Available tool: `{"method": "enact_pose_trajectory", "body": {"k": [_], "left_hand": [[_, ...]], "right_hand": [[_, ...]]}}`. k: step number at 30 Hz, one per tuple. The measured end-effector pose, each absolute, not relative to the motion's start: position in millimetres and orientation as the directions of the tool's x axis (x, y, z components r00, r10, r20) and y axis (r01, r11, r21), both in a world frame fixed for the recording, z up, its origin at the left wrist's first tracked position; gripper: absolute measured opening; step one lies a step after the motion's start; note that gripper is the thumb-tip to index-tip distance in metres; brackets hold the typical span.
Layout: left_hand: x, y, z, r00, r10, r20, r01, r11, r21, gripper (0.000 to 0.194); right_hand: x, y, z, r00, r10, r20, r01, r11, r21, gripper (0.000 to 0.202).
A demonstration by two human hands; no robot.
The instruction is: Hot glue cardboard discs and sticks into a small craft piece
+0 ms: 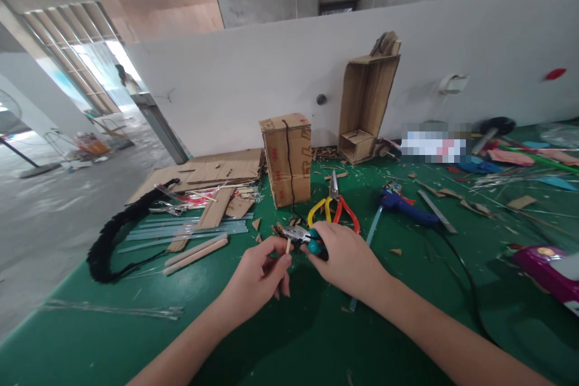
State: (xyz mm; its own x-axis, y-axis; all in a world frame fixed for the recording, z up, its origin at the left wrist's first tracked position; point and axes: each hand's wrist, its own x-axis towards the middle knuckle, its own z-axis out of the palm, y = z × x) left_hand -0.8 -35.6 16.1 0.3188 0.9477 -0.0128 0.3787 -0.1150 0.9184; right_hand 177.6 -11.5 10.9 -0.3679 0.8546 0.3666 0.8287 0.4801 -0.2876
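In my left hand (265, 271) a thin pale wooden stick (288, 246) is pinched between thumb and fingers. My right hand (341, 253) is wrapped round the teal handles of a pair of pliers (296, 233), whose metal jaws point left and meet the top of the stick. Whether the jaws are closed on it is too small to tell. Just beyond the hands stands an upright cardboard box (289, 163) with a black cord down its front. Scissors (333, 187) with yellow and red handles lie behind my right hand.
Glue sticks (208, 226), wooden rods (196, 256), a black fuzzy strip (104, 241) and flat cardboard (226, 166) lie left. To the right are a blue glue gun (409, 208) with its cable and a purple object (543, 265). A tall open cardboard piece (368, 99) leans against the white wall.
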Motion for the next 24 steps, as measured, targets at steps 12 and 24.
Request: {"method": "enact_pose_trajectory", "body": {"k": [12,24], "left_hand": [[0.5,-34.9,17.4,0.324,0.946,-0.013,0.375,-0.116,0.92,0.017],[-0.3,-33.5,20.2,0.286,0.958,-0.01,0.297,-0.079,0.952,0.02]], "right_hand": [[176.5,-11.8,10.4,-0.355,0.872,0.337,0.866,0.442,-0.234,0.015],[180.2,-13.0,15.7,-0.321,0.837,0.443,0.842,0.466,-0.272,0.023]]}}
